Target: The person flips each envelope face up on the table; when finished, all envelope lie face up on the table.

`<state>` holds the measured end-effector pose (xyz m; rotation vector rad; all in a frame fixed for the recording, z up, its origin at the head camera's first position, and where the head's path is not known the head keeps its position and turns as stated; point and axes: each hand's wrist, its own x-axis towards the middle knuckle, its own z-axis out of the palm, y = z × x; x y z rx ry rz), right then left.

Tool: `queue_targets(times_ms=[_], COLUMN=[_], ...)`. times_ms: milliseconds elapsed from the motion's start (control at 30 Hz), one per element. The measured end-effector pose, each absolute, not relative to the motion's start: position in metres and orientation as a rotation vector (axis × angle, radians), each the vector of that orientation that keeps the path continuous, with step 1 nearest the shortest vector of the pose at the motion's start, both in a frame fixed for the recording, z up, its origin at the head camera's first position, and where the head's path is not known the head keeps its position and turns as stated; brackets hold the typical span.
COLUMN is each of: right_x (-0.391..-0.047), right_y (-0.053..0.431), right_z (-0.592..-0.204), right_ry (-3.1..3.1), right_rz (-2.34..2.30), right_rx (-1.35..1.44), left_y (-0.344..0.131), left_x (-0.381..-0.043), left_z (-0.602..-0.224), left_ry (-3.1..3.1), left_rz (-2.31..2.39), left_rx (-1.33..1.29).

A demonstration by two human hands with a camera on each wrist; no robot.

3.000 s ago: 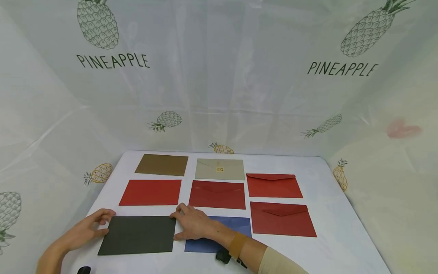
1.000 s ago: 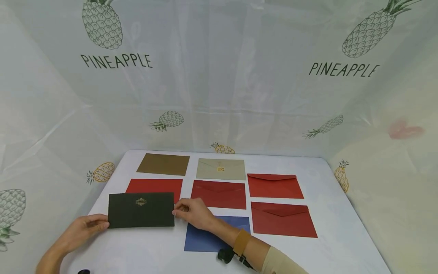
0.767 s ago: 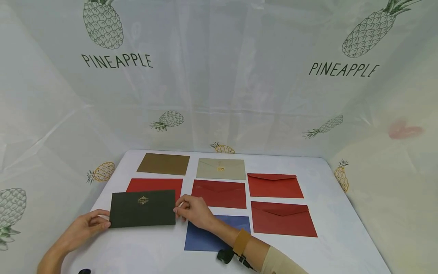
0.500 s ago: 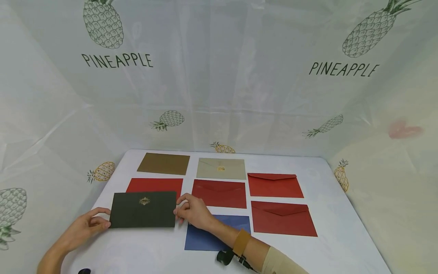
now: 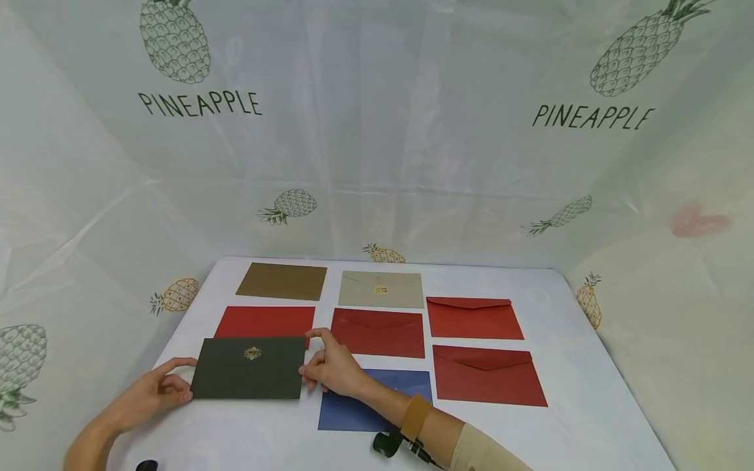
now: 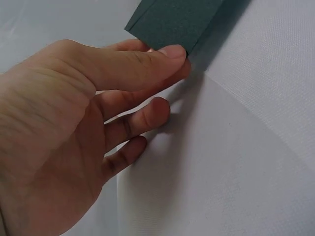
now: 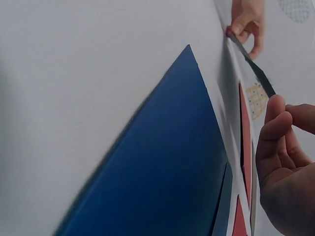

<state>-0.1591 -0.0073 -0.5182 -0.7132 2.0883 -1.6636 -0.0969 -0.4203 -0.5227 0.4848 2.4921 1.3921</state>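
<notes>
The backdrop sheet [image 5: 389, 144] reads "PINEAPPLE" twice in capitals, while gold marks [image 5: 252, 353] on the dark green envelope [image 5: 247, 379] and beige envelope [image 5: 406, 292] are illegibly small.

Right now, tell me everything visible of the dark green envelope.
The dark green envelope is a flat matte rectangle, seemingly of paper or card, with a small gold emblem near its far edge. It is raised off the white table, pinched by the left hand at one end and the right hand at the other. In the head view it hides the near part of a red envelope.
</notes>
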Motion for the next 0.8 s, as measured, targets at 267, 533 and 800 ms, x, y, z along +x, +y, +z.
queue_targets(times_ms=[267, 533, 800], right_x=[-0.158, -0.156, -0.157], right_y=[-0.008, -0.012, -0.014], right_z=[-0.521, -0.524, -0.527], right_ry=[2.100, 2.261, 2.502], right_rz=[-1.623, -1.493, -1.256], right_rx=[-0.725, -0.705, -0.830], left_y=[-0.413, -0.412, -0.409], left_x=[-0.096, -0.098, -0.102], left_z=[-0.523, -0.523, -0.523], left_ry=[2.638, 2.646, 2.614], left_rz=[1.261, 1.247, 1.207], left_rx=[0.343, 0.359, 0.413])
